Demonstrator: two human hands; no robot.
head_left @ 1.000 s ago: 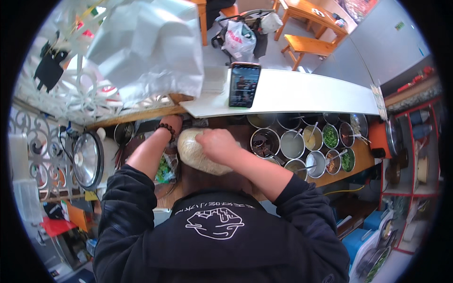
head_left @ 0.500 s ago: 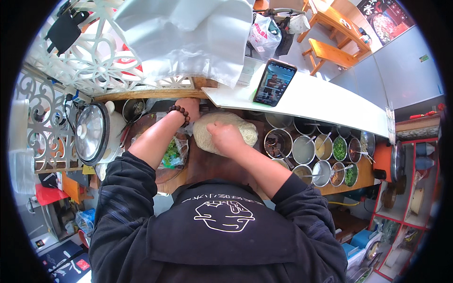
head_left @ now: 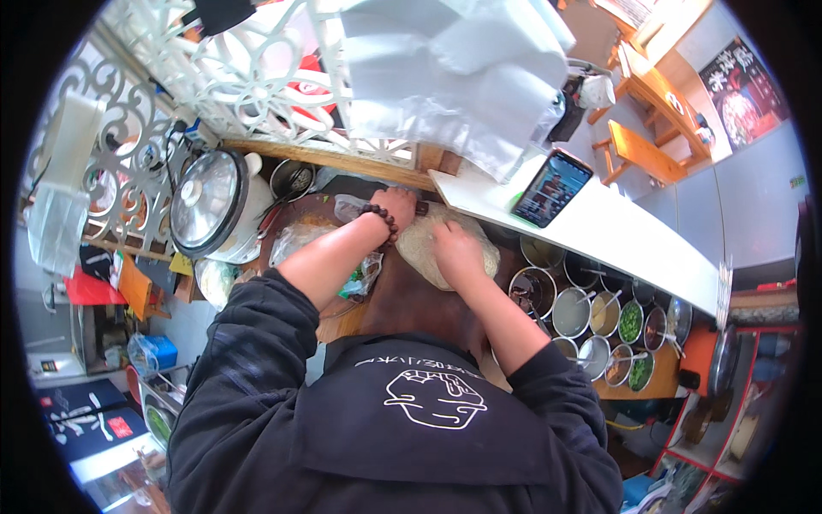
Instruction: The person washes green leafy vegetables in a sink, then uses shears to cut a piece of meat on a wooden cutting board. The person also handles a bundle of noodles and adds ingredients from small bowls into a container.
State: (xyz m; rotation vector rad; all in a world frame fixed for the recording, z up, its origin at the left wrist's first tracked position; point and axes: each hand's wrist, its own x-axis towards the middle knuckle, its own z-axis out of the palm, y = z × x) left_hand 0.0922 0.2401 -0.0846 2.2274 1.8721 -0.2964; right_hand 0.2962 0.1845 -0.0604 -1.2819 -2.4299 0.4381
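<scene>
We press the right hand (head_left: pixel 456 248) flat and open on the flatbread (head_left: pixel 445 248) lying on the dark tabletop (head_left: pixel 411 300), left hand (head_left: pixel 396 206) gripping its far edge; uneven pressure could tear the thin sheet, we judge.

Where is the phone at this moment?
Head view, upper right: the phone lies on the white counter, beyond the flatbread under both hands.

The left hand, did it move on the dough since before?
Yes. The left hand has slid off the dough's near left side to its far edge, close to the white counter. The camera moved too, so judge by the dough.
</scene>
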